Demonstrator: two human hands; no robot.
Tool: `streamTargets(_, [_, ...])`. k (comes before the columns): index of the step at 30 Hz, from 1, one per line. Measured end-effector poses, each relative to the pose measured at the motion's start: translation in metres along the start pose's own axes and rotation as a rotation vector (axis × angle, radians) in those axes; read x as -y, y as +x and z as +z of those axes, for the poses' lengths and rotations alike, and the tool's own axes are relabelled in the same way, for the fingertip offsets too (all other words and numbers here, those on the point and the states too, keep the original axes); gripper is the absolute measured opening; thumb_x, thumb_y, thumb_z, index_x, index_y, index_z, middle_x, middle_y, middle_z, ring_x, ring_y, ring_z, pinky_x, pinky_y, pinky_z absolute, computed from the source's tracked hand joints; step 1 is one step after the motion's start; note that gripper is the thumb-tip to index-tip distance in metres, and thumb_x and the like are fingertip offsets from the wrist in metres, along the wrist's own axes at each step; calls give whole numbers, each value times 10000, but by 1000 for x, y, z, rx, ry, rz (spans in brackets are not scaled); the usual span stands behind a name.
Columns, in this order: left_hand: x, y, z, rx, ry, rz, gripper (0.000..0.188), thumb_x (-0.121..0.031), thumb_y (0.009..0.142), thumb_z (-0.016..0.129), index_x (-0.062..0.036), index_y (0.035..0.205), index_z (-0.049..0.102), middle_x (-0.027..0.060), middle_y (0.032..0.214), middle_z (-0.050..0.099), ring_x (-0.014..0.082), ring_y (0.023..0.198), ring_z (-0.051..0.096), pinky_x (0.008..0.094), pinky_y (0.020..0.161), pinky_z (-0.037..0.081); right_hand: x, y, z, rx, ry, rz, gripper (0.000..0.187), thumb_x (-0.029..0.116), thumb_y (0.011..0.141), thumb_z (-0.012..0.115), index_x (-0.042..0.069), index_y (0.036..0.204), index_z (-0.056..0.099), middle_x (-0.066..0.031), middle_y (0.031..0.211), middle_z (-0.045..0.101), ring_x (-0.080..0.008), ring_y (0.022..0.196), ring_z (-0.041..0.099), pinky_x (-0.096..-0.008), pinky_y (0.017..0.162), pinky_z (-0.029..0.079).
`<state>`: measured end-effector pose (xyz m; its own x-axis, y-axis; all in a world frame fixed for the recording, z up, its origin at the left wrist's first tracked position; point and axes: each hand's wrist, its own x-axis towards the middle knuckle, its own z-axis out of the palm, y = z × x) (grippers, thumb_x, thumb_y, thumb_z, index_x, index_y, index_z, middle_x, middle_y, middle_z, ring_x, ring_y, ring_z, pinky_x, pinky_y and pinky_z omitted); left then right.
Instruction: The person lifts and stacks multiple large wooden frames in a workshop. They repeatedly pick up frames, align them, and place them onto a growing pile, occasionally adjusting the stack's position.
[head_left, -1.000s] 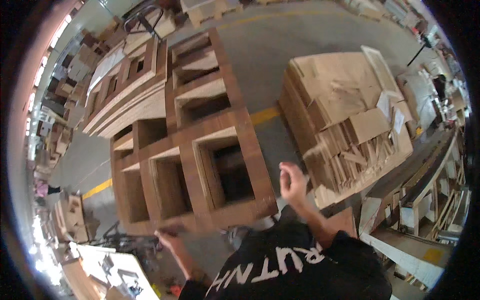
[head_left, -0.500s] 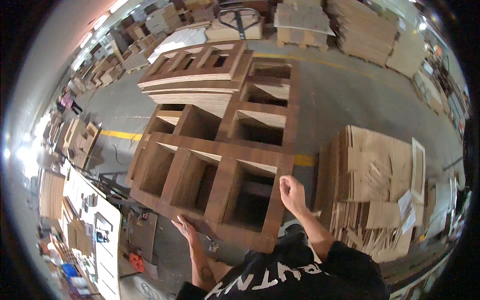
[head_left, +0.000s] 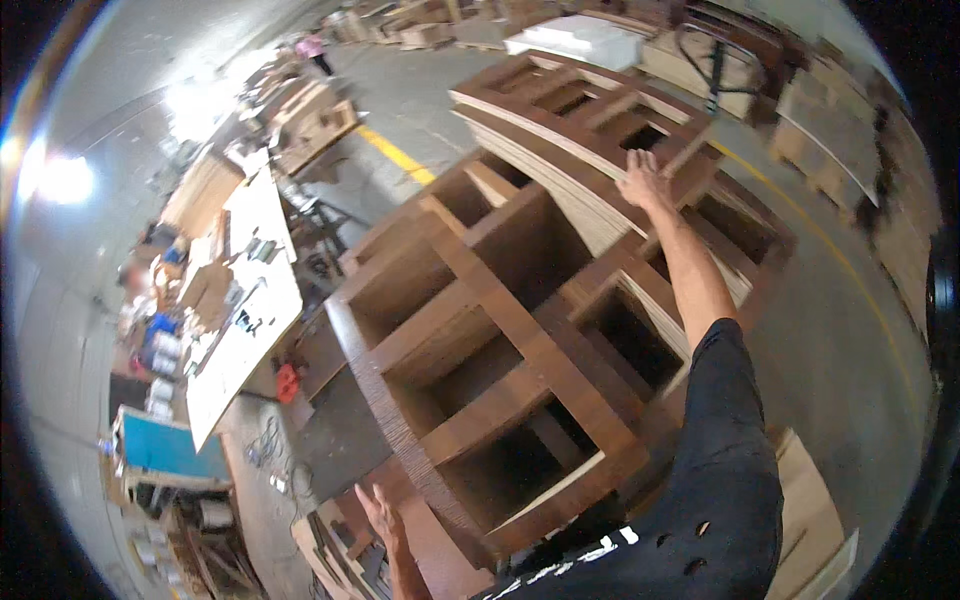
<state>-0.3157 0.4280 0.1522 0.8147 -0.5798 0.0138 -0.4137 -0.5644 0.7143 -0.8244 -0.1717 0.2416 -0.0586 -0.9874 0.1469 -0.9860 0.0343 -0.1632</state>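
Brown wooden frames with rectangular openings lie in a large stack [head_left: 560, 385] before me. On its far side sits a smaller stack of similar frames [head_left: 575, 130], with pale layered edges showing. My right arm stretches over the large stack, and my right hand [head_left: 646, 182] is at the near edge of the upper frames, fingers extended over the wood. Whether it presses on them is hard to tell. Low on the left, my left hand [head_left: 381, 517] is held beside the large stack's near corner. Its fingers are apart and nothing is in it.
To the left stands a long white-topped workbench [head_left: 240, 310] with tools and small parts. A blue-green panel [head_left: 172, 447] is below it. A pallet jack handle [head_left: 716, 65] rises at the far right. Cardboard sheets [head_left: 808, 500] lie close on my right. Someone in pink [head_left: 311, 48] is far off.
My view has swung left and come closer over the stack. My right hand has gone from the stack's near right edge to the far upper frames. My left hand is apart from the near edge.
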Motion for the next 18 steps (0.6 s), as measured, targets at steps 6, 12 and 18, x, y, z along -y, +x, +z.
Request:
streamTargets(6, [15,-76,-42,-323,58,0,568,-280,1009,556,57,1444,416,247,1306,583,300,1019,619,355,908,484,-6,43,20,-16,-61,-127,610,279,955,599,21,1469,393,-211,1435,467,-372,1365,404,-688,1119,184])
streamTargets(12, [-217,-104,39,11,-360,65,393,-216,1044,530,30,1351,532,138,1140,707,205,1072,656,349,968,488,5,-12,-32,74,-177,-317,818,436,824,701,4,1445,389,-272,1320,569,-417,1279,502,-579,1114,300])
streamTargets(18, [-328,-99,192,835,-980,-32,665,-483,1044,487,0,1492,394,177,1367,586,281,1282,557,426,1088,430,39,-194,-67,-147,145,-303,689,343,750,760,8,1290,494,-271,1140,616,-443,1144,567,-547,1011,417])
